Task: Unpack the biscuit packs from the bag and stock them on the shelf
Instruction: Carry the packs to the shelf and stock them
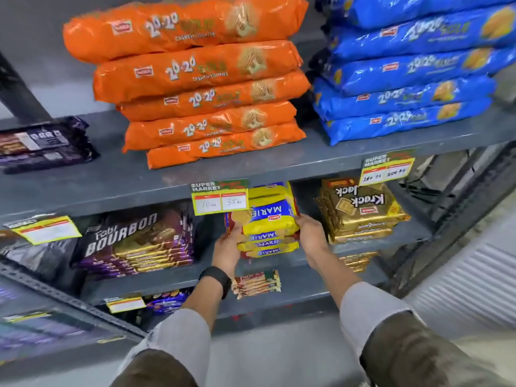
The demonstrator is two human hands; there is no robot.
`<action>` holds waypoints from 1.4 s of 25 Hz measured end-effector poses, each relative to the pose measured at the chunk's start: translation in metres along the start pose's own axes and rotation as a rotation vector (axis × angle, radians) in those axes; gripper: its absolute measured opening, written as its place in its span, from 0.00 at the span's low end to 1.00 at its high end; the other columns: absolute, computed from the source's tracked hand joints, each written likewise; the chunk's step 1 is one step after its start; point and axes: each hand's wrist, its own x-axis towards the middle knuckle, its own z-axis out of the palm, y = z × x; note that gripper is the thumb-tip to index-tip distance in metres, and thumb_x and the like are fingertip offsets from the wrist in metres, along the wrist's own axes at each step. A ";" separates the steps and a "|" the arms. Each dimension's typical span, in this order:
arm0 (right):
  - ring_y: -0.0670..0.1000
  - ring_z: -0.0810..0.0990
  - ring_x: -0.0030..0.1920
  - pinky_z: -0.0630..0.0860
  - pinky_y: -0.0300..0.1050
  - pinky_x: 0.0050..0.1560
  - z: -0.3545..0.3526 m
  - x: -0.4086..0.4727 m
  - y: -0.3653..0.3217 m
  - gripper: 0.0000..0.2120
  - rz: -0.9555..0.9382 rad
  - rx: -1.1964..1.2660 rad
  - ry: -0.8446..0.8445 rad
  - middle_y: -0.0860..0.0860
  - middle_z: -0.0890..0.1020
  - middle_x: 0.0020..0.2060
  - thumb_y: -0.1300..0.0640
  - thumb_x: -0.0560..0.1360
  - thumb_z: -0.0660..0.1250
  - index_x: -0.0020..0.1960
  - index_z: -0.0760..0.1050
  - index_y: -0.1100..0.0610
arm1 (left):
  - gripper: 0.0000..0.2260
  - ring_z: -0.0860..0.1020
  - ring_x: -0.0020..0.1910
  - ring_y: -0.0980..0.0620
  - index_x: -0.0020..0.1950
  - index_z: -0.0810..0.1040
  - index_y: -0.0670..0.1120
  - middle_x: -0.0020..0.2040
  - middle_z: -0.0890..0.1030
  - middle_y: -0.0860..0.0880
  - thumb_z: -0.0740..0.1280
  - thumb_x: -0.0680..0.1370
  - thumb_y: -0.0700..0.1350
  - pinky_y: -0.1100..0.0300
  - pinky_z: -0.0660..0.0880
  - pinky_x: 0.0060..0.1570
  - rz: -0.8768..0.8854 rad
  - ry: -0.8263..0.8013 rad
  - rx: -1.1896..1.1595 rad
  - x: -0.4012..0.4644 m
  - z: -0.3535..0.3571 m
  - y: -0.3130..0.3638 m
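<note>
A stack of yellow Marie biscuit packs (268, 222) sits on the middle grey shelf (363, 247), under a price tag (220, 197). My left hand (226, 247) grips the stack's left side and my right hand (311, 236) grips its right side. Both hands hold the stack between them. A black watch is on my left wrist. No bag is in view.
Purple Bourbon packs (134, 241) lie left of the Marie stack and gold Krack Jack packs (360, 210) lie right of it. Orange 20-20 packs (201, 79) and blue 20-20 packs (405, 74) are piled on the upper shelf. Small packs (257, 283) lie on the lower shelf.
</note>
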 end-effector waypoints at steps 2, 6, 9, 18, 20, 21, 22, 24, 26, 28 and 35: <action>0.56 0.87 0.40 0.82 0.48 0.41 0.006 0.013 0.003 0.14 0.026 0.006 0.005 0.57 0.88 0.49 0.56 0.82 0.58 0.52 0.83 0.54 | 0.12 0.83 0.28 0.57 0.51 0.79 0.47 0.41 0.85 0.48 0.65 0.82 0.55 0.65 0.77 0.23 -0.020 -0.020 -0.015 0.013 0.001 0.003; 0.50 0.85 0.44 0.76 0.41 0.35 0.011 0.025 0.011 0.14 0.042 -0.045 0.093 0.52 0.87 0.46 0.53 0.83 0.58 0.52 0.82 0.53 | 0.16 0.84 0.32 0.62 0.60 0.78 0.47 0.48 0.85 0.50 0.68 0.79 0.57 0.64 0.77 0.33 -0.056 -0.004 -0.001 0.033 -0.004 -0.003; 0.52 0.85 0.49 0.74 0.41 0.40 0.014 0.030 0.020 0.14 0.040 -0.034 0.115 0.52 0.87 0.49 0.51 0.83 0.58 0.57 0.82 0.53 | 0.20 0.85 0.36 0.61 0.65 0.75 0.48 0.47 0.86 0.52 0.69 0.78 0.57 0.64 0.79 0.39 -0.058 0.002 -0.037 0.039 -0.005 -0.012; 0.51 0.66 0.76 0.61 0.49 0.74 -0.030 -0.015 0.028 0.26 -0.100 -0.088 0.146 0.47 0.69 0.76 0.45 0.83 0.61 0.79 0.64 0.47 | 0.46 0.67 0.76 0.46 0.79 0.63 0.55 0.78 0.67 0.51 0.60 0.68 0.79 0.45 0.62 0.75 -0.067 0.199 0.016 -0.011 -0.011 -0.031; 0.52 0.65 0.77 0.60 0.49 0.76 -0.076 -0.049 0.043 0.25 -0.179 -0.114 0.228 0.49 0.68 0.77 0.47 0.84 0.61 0.79 0.64 0.49 | 0.31 0.65 0.77 0.47 0.80 0.62 0.50 0.78 0.65 0.51 0.58 0.81 0.65 0.53 0.60 0.74 -0.022 0.197 0.098 -0.060 0.019 -0.058; 0.51 0.66 0.76 0.61 0.49 0.77 -0.102 -0.068 0.051 0.25 -0.219 -0.132 0.274 0.50 0.69 0.76 0.48 0.84 0.61 0.79 0.65 0.50 | 0.27 0.64 0.77 0.49 0.80 0.62 0.48 0.78 0.64 0.54 0.58 0.84 0.58 0.58 0.59 0.73 0.020 0.135 0.158 -0.081 0.038 -0.077; 0.51 0.67 0.76 0.61 0.49 0.77 -0.126 -0.086 0.058 0.24 -0.262 -0.156 0.313 0.50 0.70 0.76 0.48 0.84 0.62 0.79 0.65 0.51 | 0.26 0.64 0.77 0.52 0.80 0.62 0.47 0.77 0.62 0.56 0.58 0.84 0.55 0.61 0.58 0.71 0.055 0.037 0.204 -0.099 0.058 -0.093; 0.50 0.67 0.76 0.60 0.48 0.78 -0.187 -0.129 0.082 0.24 -0.303 -0.203 0.444 0.50 0.71 0.76 0.49 0.84 0.62 0.78 0.66 0.53 | 0.25 0.67 0.74 0.56 0.80 0.63 0.48 0.78 0.65 0.53 0.60 0.84 0.54 0.59 0.61 0.73 0.082 -0.209 0.293 -0.138 0.109 -0.129; 0.51 0.67 0.76 0.60 0.47 0.77 -0.257 -0.185 0.113 0.24 -0.282 -0.236 0.613 0.52 0.71 0.75 0.51 0.84 0.62 0.78 0.67 0.55 | 0.25 0.69 0.69 0.59 0.79 0.65 0.49 0.76 0.68 0.54 0.62 0.83 0.54 0.55 0.65 0.73 0.074 -0.446 0.394 -0.193 0.164 -0.163; 0.52 0.68 0.75 0.61 0.48 0.76 -0.332 -0.256 0.155 0.24 -0.243 -0.225 0.780 0.53 0.72 0.75 0.51 0.83 0.62 0.77 0.68 0.56 | 0.24 0.70 0.66 0.60 0.79 0.64 0.48 0.70 0.70 0.56 0.62 0.84 0.51 0.61 0.67 0.67 0.085 -0.669 0.453 -0.269 0.217 -0.197; 0.53 0.69 0.74 0.64 0.52 0.75 -0.493 -0.487 0.284 0.24 -0.079 -0.105 1.183 0.53 0.73 0.74 0.49 0.82 0.62 0.76 0.68 0.55 | 0.26 0.72 0.68 0.58 0.77 0.67 0.50 0.73 0.72 0.55 0.66 0.81 0.55 0.57 0.68 0.71 -0.028 -1.092 0.666 -0.482 0.305 -0.343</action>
